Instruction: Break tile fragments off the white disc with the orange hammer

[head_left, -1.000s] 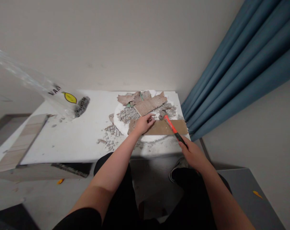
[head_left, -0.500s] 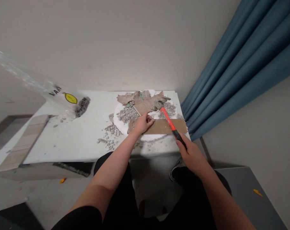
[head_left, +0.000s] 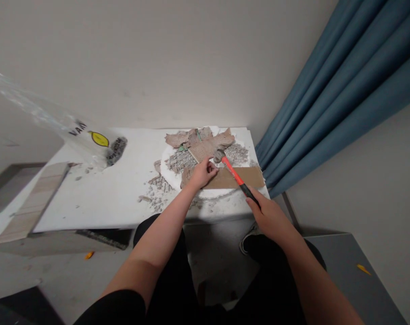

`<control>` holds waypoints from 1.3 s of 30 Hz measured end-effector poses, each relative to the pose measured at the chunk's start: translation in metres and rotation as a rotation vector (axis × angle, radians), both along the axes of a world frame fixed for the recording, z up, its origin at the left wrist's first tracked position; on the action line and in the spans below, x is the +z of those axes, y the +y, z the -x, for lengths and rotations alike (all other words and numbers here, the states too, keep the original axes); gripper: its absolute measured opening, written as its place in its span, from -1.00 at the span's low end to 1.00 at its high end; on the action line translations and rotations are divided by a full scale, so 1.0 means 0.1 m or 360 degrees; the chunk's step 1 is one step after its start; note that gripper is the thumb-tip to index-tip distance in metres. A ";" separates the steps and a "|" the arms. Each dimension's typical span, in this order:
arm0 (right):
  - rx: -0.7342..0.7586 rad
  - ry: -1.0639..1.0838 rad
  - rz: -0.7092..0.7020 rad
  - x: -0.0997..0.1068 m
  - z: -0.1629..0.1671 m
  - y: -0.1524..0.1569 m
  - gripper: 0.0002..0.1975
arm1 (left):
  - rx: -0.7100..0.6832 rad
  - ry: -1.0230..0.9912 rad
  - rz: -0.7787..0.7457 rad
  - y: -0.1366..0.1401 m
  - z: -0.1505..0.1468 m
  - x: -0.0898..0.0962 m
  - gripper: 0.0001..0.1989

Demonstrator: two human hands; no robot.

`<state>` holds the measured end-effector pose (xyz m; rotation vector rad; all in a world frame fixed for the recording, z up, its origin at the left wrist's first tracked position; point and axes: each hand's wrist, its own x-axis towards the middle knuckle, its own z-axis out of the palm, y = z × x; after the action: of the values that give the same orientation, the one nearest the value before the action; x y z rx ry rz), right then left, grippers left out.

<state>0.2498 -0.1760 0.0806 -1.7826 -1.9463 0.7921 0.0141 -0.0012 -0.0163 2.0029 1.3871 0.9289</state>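
My right hand [head_left: 267,210] grips the black end of a hammer [head_left: 232,171] with a red shaft. The hammer's grey head sits just beyond the fingertips of my left hand [head_left: 205,174]. That hand is closed in a pinch at the far edge of a flat brown board [head_left: 241,177]; whatever lies between its fingers is too small to make out. Under the board is a round white slab [head_left: 171,176], partly covered. Torn brown sheet pieces [head_left: 208,146] and grey crumbled rubble [head_left: 181,161] lie on it, beyond my hands.
Loose grey bits [head_left: 155,194] are scattered on the white table [head_left: 99,198] left of the slab. A clear plastic bag [head_left: 72,140] and a wooden plank [head_left: 35,201] are at the left. Blue curtains [head_left: 326,90] hang at the right, near the table's corner.
The hammer's head has come down and to the left, nearer my left fingertips. My right hand has shifted slightly left with it. My left hand and the board have stayed in place.
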 end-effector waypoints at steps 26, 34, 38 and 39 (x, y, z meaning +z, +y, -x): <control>-0.0063 -0.0157 0.0102 0.05 0.07 -0.01 -0.47 | -0.0040 -0.0182 -0.0095 0.00 0.00 0.00 -0.23; -0.0023 -0.0207 0.0131 -0.04 0.06 -0.01 -0.46 | 0.0200 -0.0251 -0.0135 0.02 0.01 0.06 -0.35; -0.0057 -0.0250 0.0107 -0.04 0.09 -0.02 -0.45 | 0.0195 -0.0229 -0.0120 0.01 0.01 0.07 -0.38; -0.0054 -0.0256 0.0105 -0.04 0.10 -0.02 -0.45 | 0.0199 -0.0225 -0.0118 0.01 0.01 0.08 -0.39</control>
<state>0.2394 -0.1784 0.0765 -1.9674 -2.0051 0.7295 0.0127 0.0002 -0.0087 1.8807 1.4306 1.1697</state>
